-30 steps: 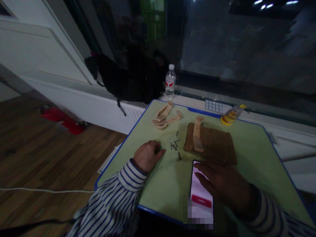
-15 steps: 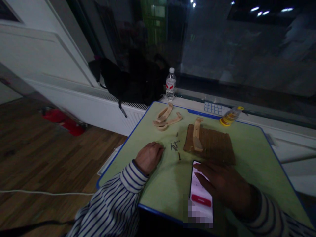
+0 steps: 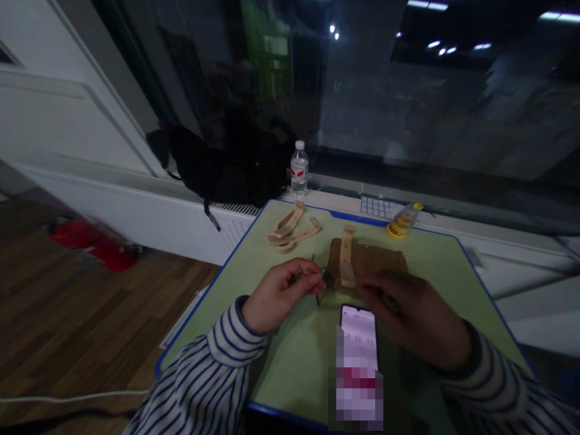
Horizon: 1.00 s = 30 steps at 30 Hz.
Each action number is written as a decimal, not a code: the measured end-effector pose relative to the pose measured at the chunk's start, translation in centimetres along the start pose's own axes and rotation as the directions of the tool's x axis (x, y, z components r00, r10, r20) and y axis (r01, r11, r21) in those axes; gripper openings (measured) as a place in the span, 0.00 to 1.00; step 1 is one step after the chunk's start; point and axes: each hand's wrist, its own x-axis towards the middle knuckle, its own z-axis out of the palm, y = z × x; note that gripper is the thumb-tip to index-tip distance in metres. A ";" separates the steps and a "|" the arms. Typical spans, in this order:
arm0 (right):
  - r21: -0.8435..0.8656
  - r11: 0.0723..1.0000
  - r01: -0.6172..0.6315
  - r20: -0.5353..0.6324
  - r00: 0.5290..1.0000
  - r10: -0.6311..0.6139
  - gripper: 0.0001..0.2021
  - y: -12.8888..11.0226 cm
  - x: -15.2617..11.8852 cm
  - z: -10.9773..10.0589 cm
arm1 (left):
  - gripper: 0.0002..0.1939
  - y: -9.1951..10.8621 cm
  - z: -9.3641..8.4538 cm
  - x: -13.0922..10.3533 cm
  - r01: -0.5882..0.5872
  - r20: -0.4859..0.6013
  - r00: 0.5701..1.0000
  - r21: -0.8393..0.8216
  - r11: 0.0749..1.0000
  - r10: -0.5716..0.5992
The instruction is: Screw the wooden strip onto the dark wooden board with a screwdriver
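My left hand [image 3: 283, 296] is over the tabletop, its thumb and fingers pinched on a small thin piece that looks like a screw. Beside its fingertips lie a loose screw [image 3: 313, 257] and a brownish screw [image 3: 318, 300]; the hand covers the spot where several more lay. Curled fingers bring my right hand [image 3: 417, 317] close to the lower end of a bent wooden strip with holes [image 3: 346, 257]. Whatever is between those fingers is hidden. That strip rests on a brown cardboard piece [image 3: 378, 257]. A lit phone [image 3: 357, 326] lies below, between my hands.
More bent wooden pieces [image 3: 290, 232] are at the back left of the green table [image 3: 272, 368]. A yellow-capped clear container [image 3: 405, 221] stands at the back edge. On the sill are a water bottle [image 3: 299, 169] and a black bag [image 3: 217, 166].
My left hand has gone right, from flat beside the screws to a pinch above them. My right hand has lifted off the phone and curled near the wooden strip. The camera view has shifted.
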 end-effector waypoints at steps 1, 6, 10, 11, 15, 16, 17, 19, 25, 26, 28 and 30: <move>0.053 0.998 -0.035 0.006 0.999 0.035 0.08 0.2 0.5 -0.1 | 0.09 0.5 0.4 0.4 -0.018 0.019 1.000 0.000 1.000 0.018; 0.301 0.946 -0.120 -0.072 0.986 0.148 0.11 1.4 3.0 0.4 | 0.07 2.0 1.7 3.3 -0.136 0.081 0.988 0.067 0.988 0.131; 0.398 0.910 -0.117 -0.199 0.957 0.210 0.06 2.0 4.8 0.5 | 0.09 2.6 1.8 5.8 -0.173 0.096 0.982 0.127 0.977 0.161; 0.396 0.910 -0.119 -0.213 0.953 0.217 0.05 2.3 5.2 0.4 | 0.10 2.6 1.7 6.4 -0.181 0.093 0.981 0.135 0.974 0.170; 0.363 0.922 -0.133 -0.273 0.931 0.242 0.07 4.4 6.5 0.0 | 0.16 1.3 0.2 9.3 -0.191 0.014 0.981 0.202 0.960 0.193; 0.371 0.919 -0.134 -0.281 0.927 0.248 0.07 5.1 6.8 0.2 | 0.17 0.7 -0.2 10.0 -0.160 0.017 0.987 0.263 0.952 0.161; 0.383 0.914 -0.133 -0.286 0.924 0.255 0.08 5.8 7.0 0.4 | 0.17 0.1 -0.5 10.7 -0.130 0.015 0.991 0.341 0.931 0.133; 0.390 0.909 -0.145 -0.271 0.926 0.264 0.08 7.1 7.2 1.3 | 0.18 -1.2 -0.8 11.8 -0.101 0.058 0.995 0.548 0.830 0.083; 0.308 0.932 -0.193 -0.241 0.931 0.273 0.07 9.3 6.6 3.9 | 0.21 -3.1 -0.9 13.6 -0.113 0.108 0.993 0.656 0.746 0.055; 0.282 0.938 -0.203 -0.223 0.937 0.270 0.08 9.3 6.5 4.0 | 0.22 -3.1 -0.9 13.8 -0.118 0.125 0.991 0.671 0.732 0.046; 0.202 0.956 -0.213 -0.175 0.953 0.249 0.09 9.2 6.4 3.9 | 0.25 -3.0 -1.2 14.1 -0.140 0.180 0.983 0.703 0.698 0.015; 0.125 0.971 -0.205 -0.149 0.964 0.222 0.10 9.0 6.5 3.7 | 0.25 -2.9 -1.4 14.4 -0.153 0.223 0.975 0.690 0.707 -0.007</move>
